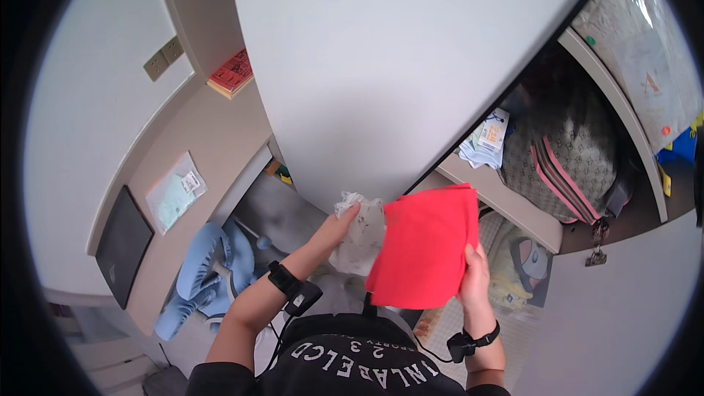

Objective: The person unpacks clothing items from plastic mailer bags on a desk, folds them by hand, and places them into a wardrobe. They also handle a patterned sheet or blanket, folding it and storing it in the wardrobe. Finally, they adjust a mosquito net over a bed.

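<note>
My left hand (347, 224) grips the top of a crumpled, translucent plastic bag (360, 239) that hangs down in front of me. Its edge is beside a folded red cloth (423, 247), which my right hand (476, 275) holds by its right edge, thumb in front and the other fingers partly hidden behind. The cloth is held up flat, just above my waist. Each wrist carries a black strap with a small device on it.
A large white cabinet door (379, 66) is ahead. Rightwards, shelves hold a patterned bag with pink trim (555, 170) and folded clothes with a tag (484, 146). At left, a desk (192, 121) bears a dark laptop (125, 245) and a plastic packet (177, 192); a blue chair (206, 264) is beside it.
</note>
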The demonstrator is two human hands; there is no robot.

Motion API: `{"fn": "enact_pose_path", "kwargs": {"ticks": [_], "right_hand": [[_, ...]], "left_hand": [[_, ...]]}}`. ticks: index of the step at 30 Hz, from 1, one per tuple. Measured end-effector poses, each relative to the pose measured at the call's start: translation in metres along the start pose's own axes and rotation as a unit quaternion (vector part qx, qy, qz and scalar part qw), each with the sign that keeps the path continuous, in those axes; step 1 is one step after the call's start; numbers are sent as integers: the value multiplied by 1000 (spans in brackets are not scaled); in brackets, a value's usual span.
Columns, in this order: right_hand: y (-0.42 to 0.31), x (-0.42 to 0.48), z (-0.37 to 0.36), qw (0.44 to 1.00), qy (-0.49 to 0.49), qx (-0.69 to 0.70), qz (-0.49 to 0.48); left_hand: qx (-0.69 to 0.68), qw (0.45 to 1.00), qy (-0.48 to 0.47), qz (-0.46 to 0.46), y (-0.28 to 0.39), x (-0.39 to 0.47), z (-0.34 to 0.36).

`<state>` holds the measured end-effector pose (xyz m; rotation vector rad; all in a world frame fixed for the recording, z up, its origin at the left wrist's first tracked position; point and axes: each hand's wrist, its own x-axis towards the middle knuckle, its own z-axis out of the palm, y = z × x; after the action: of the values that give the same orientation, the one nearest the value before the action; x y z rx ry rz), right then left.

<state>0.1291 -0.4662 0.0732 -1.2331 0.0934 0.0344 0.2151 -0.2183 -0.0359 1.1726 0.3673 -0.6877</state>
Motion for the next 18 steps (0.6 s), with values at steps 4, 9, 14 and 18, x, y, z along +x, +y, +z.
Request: {"fn": "enact_pose_path", "kwargs": {"ticks": [4,9,14,18], "right_hand": [[38,11,16,996,4,43,78],[57,17,3,996,-19,-3,88],[66,11,-9,989,-44,-117,76],[78,3,-28,985,-123,-23,115]], "left_hand": [[-113,980,-162,-21,8,-17,22],[-194,968,-158,-15,18,-31,32],[-48,966,-248,59,9,-38,29],[86,957,-275,42,21,-49,45]]}}
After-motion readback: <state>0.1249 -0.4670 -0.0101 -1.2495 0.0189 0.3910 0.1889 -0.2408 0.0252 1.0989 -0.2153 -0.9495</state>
